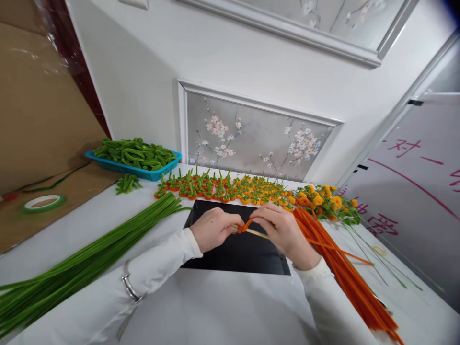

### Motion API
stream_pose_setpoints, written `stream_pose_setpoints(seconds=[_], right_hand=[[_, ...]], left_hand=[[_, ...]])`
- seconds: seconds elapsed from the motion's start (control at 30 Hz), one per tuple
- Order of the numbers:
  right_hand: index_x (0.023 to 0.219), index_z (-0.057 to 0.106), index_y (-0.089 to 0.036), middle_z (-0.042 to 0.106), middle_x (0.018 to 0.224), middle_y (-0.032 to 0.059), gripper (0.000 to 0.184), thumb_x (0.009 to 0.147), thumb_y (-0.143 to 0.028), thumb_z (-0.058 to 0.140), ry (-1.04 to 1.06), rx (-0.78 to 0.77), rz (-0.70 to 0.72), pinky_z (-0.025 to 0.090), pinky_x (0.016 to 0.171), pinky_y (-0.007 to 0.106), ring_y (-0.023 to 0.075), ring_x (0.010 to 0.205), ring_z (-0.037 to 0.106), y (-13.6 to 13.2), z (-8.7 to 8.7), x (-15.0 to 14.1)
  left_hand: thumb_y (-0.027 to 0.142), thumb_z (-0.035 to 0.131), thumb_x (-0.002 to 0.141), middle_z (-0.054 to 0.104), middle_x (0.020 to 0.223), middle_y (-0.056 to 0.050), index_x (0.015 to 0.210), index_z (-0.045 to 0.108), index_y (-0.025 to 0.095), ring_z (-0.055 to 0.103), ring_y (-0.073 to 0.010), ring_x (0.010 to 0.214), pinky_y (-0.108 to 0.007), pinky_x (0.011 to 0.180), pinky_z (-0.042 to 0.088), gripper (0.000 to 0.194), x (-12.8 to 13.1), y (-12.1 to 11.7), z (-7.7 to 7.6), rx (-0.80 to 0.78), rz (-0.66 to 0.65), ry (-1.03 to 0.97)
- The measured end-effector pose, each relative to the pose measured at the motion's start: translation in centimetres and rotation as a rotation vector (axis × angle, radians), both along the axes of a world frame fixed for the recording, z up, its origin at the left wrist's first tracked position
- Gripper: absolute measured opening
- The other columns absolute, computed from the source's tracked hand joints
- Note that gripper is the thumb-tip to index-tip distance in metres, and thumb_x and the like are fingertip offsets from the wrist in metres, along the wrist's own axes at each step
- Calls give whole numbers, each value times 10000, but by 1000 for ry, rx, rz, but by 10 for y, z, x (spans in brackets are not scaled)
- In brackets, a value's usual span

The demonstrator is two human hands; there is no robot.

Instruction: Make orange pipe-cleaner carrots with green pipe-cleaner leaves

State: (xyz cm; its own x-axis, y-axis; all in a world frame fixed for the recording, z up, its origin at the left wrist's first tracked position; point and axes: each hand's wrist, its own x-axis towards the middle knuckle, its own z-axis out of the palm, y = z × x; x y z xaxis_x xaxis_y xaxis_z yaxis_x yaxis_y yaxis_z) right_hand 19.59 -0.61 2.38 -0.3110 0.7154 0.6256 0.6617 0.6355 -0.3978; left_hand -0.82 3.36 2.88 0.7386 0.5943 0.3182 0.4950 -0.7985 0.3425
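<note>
Over a black mat (237,251) on the white table (215,306), my two hands meet. My left hand (212,227) is closed, pinching the curled end of an orange pipe cleaner (245,225). My right hand (280,229) is closed on the same orange pipe cleaner and on a thin pale stick (256,233); the pipe cleaner's long tail (341,250) runs off to the right from under my wrist. Both arms wear white sleeves, and a metal bracelet (130,286) sits on my left one.
A long bundle of green pipe cleaners (79,266) lies at left, a bundle of orange ones (345,273) at right. Rows of small orange-and-green pieces (223,188) and finished yellow flowers (325,199) line the back. A blue tray (134,168) of green loops and a green tape roll (43,203) lie left.
</note>
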Motion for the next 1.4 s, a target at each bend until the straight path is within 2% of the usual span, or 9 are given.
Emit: stream_pose_setpoints(seconds=[0.13,0.23,0.3,0.43,0.57,0.77,0.93,1.13,1.4], right_hand=[[863,682,-214,662,806,7,155,869,-242,530,61,-222,36,453,659,225,123,713,596,10,-5,12],[841,684,-188,636,684,-7,211,867,-322,523,59,-429,83,401,526,201,102,573,543,14,-9,17],[790,674,-167,621,651,-8,268,882,-340,492,43,-489,148,373,502,191,91,542,517,12,-8,16],[705,628,-172,611,612,-19,278,898,-298,472,-21,-391,118,362,536,188,88,550,525,3,-6,3],[660,552,-179,576,582,-19,296,920,-229,419,-176,-304,73,348,558,203,96,546,524,-7,-5,-8],[762,547,-183,607,683,17,188,911,-212,435,-399,-150,-73,310,559,239,142,643,569,-18,-2,-13],[792,594,-186,618,682,24,240,934,-231,405,-497,-25,-156,259,502,250,131,588,561,-22,1,-17],[961,644,-211,652,815,43,233,941,-260,417,-276,76,-143,392,618,215,129,714,606,-13,-4,-11],[805,678,-233,669,783,-2,139,859,-279,559,9,-42,-64,445,708,226,132,732,607,3,-3,2]], left_hand=[[133,488,840,697,794,31,894,652,228,554,-125,682,-228,730,383,197,2,-3,1,-10,-117,-31],[138,472,857,698,831,29,925,644,215,525,-121,679,-231,747,379,201,3,-4,2,14,-116,-86],[152,472,863,697,821,24,934,644,212,529,-124,682,-232,734,382,196,3,-5,2,32,-85,-121],[157,487,851,695,780,17,950,655,215,562,-131,682,-230,695,392,204,3,-2,0,52,32,-187],[153,500,837,710,796,13,1079,641,243,599,-141,691,-229,678,409,294,1,2,-2,59,147,-217],[132,468,845,715,789,27,990,674,235,645,-124,735,-194,668,413,273,-3,7,0,5,107,-212],[145,466,843,710,776,19,945,679,238,644,-141,732,-206,675,402,254,-5,8,1,49,129,-130],[160,496,841,712,803,10,935,676,238,643,-146,735,-212,696,390,218,-6,11,-3,69,39,-46],[108,494,826,723,832,6,967,689,235,652,-136,764,-199,738,412,272,-4,13,-9,-20,-149,-56]])
